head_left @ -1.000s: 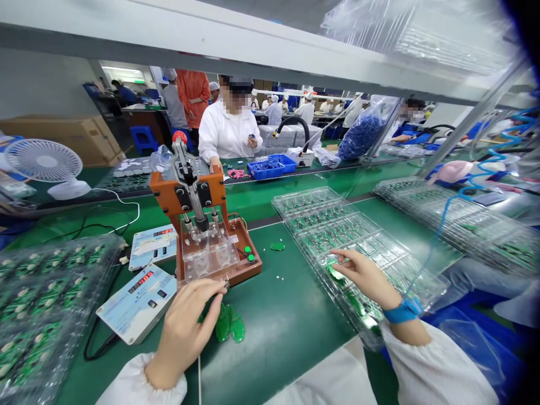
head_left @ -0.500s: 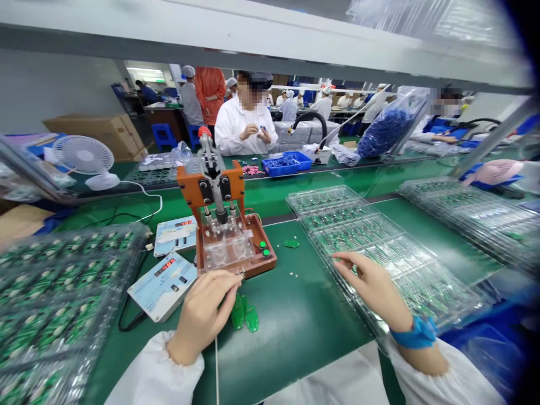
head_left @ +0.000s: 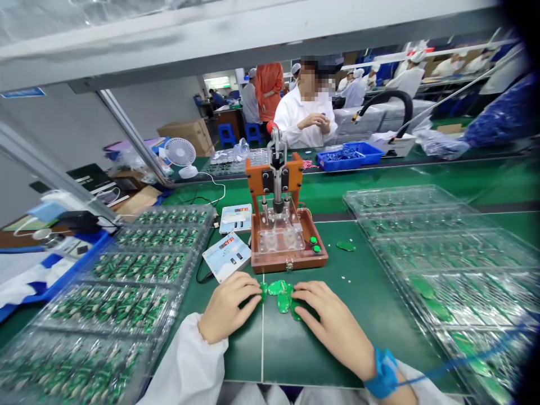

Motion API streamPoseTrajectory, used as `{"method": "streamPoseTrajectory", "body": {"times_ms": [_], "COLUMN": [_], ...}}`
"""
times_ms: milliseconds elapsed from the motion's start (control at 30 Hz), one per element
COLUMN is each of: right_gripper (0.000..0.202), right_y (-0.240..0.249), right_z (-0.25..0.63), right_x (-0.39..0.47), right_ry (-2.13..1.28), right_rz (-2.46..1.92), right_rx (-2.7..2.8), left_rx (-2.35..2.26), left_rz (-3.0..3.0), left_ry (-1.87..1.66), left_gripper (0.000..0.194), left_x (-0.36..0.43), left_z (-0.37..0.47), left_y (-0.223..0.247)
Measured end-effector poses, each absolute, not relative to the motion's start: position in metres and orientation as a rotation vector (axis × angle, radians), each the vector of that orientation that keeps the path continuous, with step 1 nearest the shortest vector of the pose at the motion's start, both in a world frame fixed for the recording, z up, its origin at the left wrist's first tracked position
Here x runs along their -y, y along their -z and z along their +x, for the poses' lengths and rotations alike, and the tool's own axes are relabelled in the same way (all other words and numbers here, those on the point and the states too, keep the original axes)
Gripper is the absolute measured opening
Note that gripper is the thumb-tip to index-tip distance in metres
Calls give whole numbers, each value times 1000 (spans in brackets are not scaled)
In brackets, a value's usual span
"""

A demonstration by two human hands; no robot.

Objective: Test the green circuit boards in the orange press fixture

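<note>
Green PCBs lie in a small overlapping pile on the green worktop, btwn the operator's hands and just in front of the press fixture. L hand: at left edge of pile, thumb and fingers curled w/ narrow gap, tips at the outermost PCB; can't tell from here if it is pinched. R hand: at right edge, palm down, thumb and fingers spread wider, tips at the PCBs; can't tell if any is gripped. Blue wrist strap on R wrist.

Press fixture: orange upper frame, brown base, red knob at top, clear plate over base, 2 green push-buttons at base RH side. L of base: 2 ctrl boxes w/ red displays, one behind the other. R of base: single PCB flat on worktop, well apart from pile.

LH side: clear tray w/ rows of PCBs. RH side: 2nd clear tray, several green boards loose on top. Opp. side: co-worker in white, hands together, near blue bin. White fan further L.
</note>
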State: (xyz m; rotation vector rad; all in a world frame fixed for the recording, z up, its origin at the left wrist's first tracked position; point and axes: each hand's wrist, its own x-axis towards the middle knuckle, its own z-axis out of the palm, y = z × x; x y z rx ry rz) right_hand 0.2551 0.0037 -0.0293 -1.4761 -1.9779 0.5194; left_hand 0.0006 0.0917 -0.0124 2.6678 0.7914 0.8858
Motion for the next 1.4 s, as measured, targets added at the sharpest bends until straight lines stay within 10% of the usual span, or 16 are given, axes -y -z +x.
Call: {"method": "streamPoseTrajectory", "body": {"times_ms": [933,1400], "right_gripper": [21,12], "right_y": [49,37], "right_z": [245,239], "right_x": [-12,-8], "right_ry": [-504,-480], "right_rz": [-1486,-1338], "right_rx": [1990,2036], "left_rx": [-1248,-1147], "left_rz": [2550,2537], "left_ry": [-898,-291], "left_gripper": [20,24], "left_x": [-69,-56], "left_z": [-32,-55], "left_y": [27,21]}}
